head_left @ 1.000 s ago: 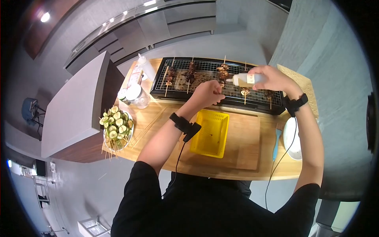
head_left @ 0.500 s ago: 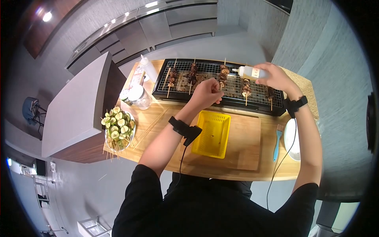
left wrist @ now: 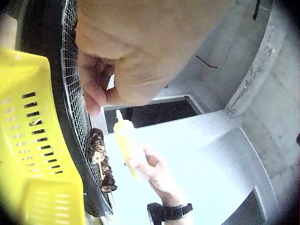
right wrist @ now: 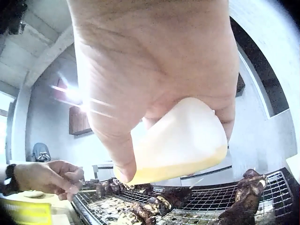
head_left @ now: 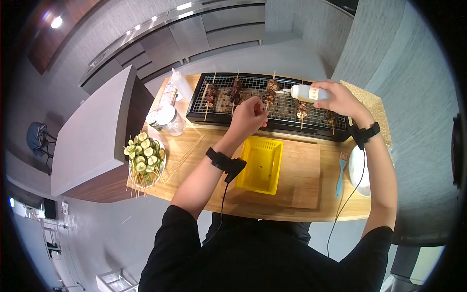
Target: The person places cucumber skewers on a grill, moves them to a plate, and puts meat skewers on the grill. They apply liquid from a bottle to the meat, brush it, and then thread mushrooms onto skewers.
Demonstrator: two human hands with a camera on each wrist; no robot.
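Observation:
In my right hand (head_left: pixel 338 101) I grip a clear squeeze bottle (head_left: pixel 304 92) with yellowish liquid in its lower side. It is tipped sideways over the grill, its nozzle pointing left at a browned meat skewer (head_left: pixel 272 87). My left hand (head_left: pixel 249 116), fingers curled at the grill's near edge, pinches the near end of that skewer's stick; the fingertips are partly hidden in the head view. The right wrist view shows the left hand (right wrist: pixel 51 178) beyond the bottle (right wrist: pixel 183 145). Other meat skewers (head_left: pixel 236 91) lie across the wire grill (head_left: pixel 253 92) on both sides.
A yellow basket (head_left: pixel 279 165) sits on a wooden board (head_left: pixel 301 170) before the grill. At left are a plate of cucumber skewers (head_left: pixel 143 153), a jar (head_left: pixel 172 121) and another squeeze bottle (head_left: pixel 181 86). A blue brush (head_left: pixel 340 177) and a white bowl (head_left: pixel 357 170) stand at right.
The bottle in my right hand has moved away from me, toward the back of the grill, and its nozzle now points at the skewer's meat. My left hand has shifted slightly left.

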